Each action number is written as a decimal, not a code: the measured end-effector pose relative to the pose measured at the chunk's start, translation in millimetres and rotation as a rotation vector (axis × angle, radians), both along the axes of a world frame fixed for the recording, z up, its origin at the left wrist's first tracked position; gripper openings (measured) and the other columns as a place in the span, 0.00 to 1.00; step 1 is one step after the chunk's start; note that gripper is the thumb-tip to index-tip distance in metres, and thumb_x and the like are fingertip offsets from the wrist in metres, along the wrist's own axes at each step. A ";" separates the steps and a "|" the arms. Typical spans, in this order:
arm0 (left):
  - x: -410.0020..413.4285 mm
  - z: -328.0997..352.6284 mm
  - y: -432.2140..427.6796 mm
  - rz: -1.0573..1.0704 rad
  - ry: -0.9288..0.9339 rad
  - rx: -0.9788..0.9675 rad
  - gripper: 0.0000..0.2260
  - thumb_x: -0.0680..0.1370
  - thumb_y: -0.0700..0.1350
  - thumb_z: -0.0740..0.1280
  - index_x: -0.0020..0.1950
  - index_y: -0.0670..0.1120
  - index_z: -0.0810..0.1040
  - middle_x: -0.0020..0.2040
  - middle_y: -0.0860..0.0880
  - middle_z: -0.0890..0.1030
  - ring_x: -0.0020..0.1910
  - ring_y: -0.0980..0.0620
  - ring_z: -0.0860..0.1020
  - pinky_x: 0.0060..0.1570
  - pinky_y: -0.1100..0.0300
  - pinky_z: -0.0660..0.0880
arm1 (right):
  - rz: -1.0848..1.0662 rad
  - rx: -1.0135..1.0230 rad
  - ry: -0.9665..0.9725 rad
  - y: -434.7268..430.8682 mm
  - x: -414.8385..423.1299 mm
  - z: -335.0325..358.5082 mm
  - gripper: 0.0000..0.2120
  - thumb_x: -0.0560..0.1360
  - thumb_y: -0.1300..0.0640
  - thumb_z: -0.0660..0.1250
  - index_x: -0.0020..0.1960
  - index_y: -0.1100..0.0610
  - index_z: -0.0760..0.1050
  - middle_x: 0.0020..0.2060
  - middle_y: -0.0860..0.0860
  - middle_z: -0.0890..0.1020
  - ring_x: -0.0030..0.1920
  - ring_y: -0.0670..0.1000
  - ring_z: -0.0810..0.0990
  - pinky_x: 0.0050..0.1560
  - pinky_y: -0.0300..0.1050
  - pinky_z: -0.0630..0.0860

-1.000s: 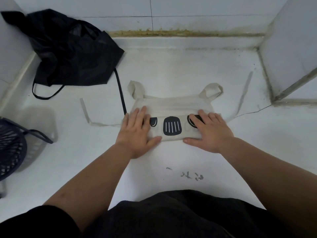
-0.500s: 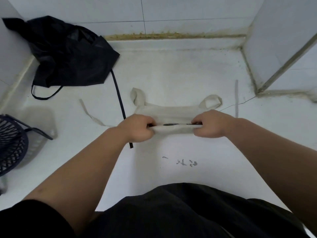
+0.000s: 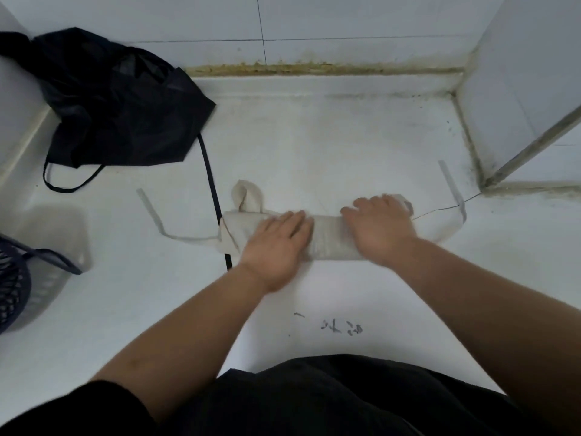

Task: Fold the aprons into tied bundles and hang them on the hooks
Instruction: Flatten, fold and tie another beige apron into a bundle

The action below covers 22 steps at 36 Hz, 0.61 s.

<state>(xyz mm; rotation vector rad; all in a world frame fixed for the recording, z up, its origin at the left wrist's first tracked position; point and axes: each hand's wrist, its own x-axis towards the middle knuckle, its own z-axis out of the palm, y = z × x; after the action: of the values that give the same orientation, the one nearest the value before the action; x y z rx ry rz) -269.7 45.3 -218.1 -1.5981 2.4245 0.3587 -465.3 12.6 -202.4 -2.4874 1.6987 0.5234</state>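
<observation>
Both hands lie palm down on a cream apron (image 3: 330, 239) folded into a long narrow bundle on a white bench (image 3: 314, 146). The left hand (image 3: 276, 243) presses on the middle of the bundle, fingers straight and close together, pointing to the far right. The right hand (image 3: 380, 228) covers the bundle's right end, fingers stretched out and slightly spread. Neither hand grips or pinches the cloth. Both hands are a little blurred.

The bundle lies crosswise in the middle of the bench, in front of the person. A cream loop (image 3: 248, 196) of the apron stands up at its far left corner. A thin cream tie (image 3: 154, 215) trails from the left end across the bench, and a second tie (image 3: 452, 190) curls out to the right.

At the far left lies a crumpled black apron (image 3: 119, 102), in a heap against the wall. One black strap (image 3: 210, 177) of it runs toward the near side and touches the left end of the cream bundle. A dark slatted basket (image 3: 15, 287) sits at the left edge. Small dark marks (image 3: 342, 328) show on the bench near the person's black clothing. White wall tiles (image 3: 345, 20) close off the far side.
</observation>
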 end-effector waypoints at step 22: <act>43.7 -32.8 34.3 0.403 0.039 -0.101 0.33 0.80 0.61 0.42 0.79 0.41 0.47 0.79 0.44 0.47 0.78 0.48 0.44 0.75 0.54 0.39 | -0.295 0.034 -0.098 49.3 -24.6 -35.6 0.36 0.77 0.36 0.40 0.77 0.57 0.42 0.77 0.55 0.47 0.75 0.57 0.49 0.76 0.51 0.41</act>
<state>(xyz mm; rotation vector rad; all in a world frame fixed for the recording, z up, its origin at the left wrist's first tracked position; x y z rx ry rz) -226.0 79.6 -250.9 -2.1450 2.1652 0.3371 -489.9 61.9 -238.1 -2.1454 1.9508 0.3900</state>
